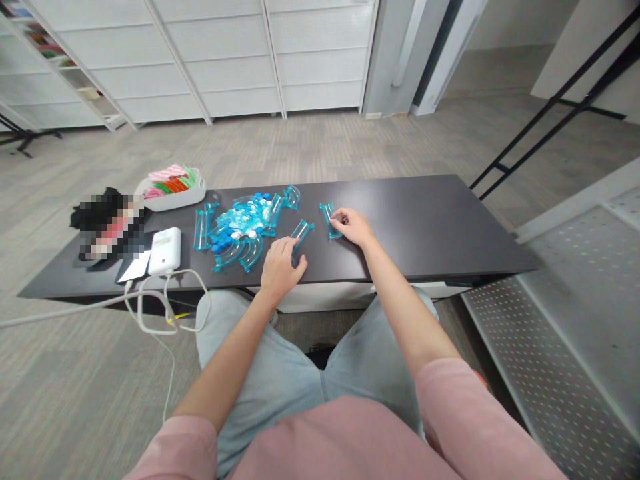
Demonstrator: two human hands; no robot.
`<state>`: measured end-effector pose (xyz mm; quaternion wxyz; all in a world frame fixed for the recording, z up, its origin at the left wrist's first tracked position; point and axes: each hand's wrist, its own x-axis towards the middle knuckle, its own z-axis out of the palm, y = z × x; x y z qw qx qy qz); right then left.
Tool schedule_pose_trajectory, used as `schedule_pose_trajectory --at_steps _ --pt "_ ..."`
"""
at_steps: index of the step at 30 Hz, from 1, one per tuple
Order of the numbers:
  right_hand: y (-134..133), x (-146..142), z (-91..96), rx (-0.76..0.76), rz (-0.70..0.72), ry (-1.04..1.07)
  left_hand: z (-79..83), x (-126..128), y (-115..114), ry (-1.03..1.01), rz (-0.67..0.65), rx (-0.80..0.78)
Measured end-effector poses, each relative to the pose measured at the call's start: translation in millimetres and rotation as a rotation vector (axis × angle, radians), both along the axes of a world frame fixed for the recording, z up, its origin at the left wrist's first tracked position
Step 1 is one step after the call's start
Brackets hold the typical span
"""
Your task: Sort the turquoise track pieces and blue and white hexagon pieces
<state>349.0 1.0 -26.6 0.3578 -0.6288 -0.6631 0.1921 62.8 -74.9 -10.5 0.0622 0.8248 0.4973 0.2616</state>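
Note:
Clear blue plastic track pieces, straight and curved, lie with small blue and white pieces in a pile (245, 217) on the dark table (415, 227). My left hand (283, 267) is at the pile's right, fingers bent over the near end of a straight track piece (302, 230); whether it grips or only touches cannot be made out. My right hand (353, 225) has its thumb and fingertips closed at another straight track piece (327, 213), which rests on the table. Its fingertips partly cover that piece.
A white basket (193, 197) of colourful pieces stands at the back left. Nearer are a white power bank (165, 251) with cables (145, 293) hanging over the front edge, and a black item (107, 203), partly blurred. A curved track piece (292, 197) lies behind.

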Motion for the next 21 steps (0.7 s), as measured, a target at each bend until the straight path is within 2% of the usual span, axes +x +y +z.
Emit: schedule_pose_trajectory --at_steps 6,12,16,21 --pt "-18.2 1.2 2.1 0.006 -0.139 -0.042 0.0 -2.8 2.6 -0.232 -0.098 -0.067" --pt "-75.1 18.9 2.2 0.034 -0.196 -0.132 -4.4 -10.9 7.1 -0.27 -0.218 -0.134" --pt "-105.8 22.0 3.9 0.028 -0.236 -0.15 -8.9 -10.1 10.9 -0.242 -0.186 -0.128" --pt "-108.4 19.6 6.4 -0.002 -0.255 -0.176 -7.8 -9.9 10.5 -0.234 -0.156 -0.165"
